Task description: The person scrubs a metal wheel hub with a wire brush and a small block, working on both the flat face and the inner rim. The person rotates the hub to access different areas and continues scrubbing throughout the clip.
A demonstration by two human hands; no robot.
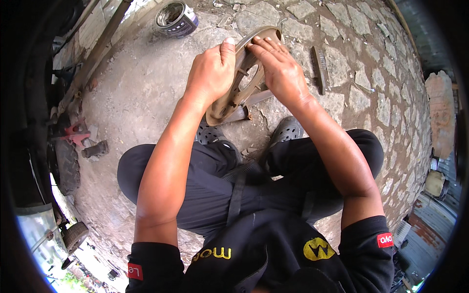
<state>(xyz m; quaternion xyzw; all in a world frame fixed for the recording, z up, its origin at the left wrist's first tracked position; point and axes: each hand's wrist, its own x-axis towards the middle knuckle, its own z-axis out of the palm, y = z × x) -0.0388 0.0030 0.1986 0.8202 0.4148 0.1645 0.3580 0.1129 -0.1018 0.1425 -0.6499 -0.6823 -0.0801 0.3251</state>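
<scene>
A long, curved, brownish part (226,108), with a raised rim and oval openings, is held tilted in front of me. My left hand (213,68) is closed around its left edge, with the thumb up against the rim. The fingers of my right hand (283,73) lie stretched out on the inner face near the upper end; the right thumb is hidden. Behind the part's lower end, close to my shoes, a short tube-like piece (240,115) shows partly. Right of my right hand, a narrow dark brush-like tool (319,71) lies on the stones.
A dark can with a pale rim (177,20) stands on the ground at the far left. Red metal (74,133), a short dark cylinder (95,149) and a tire (75,236) are at the left. Corrugated sheets (435,215) line the right side. The ground is uneven stone paving.
</scene>
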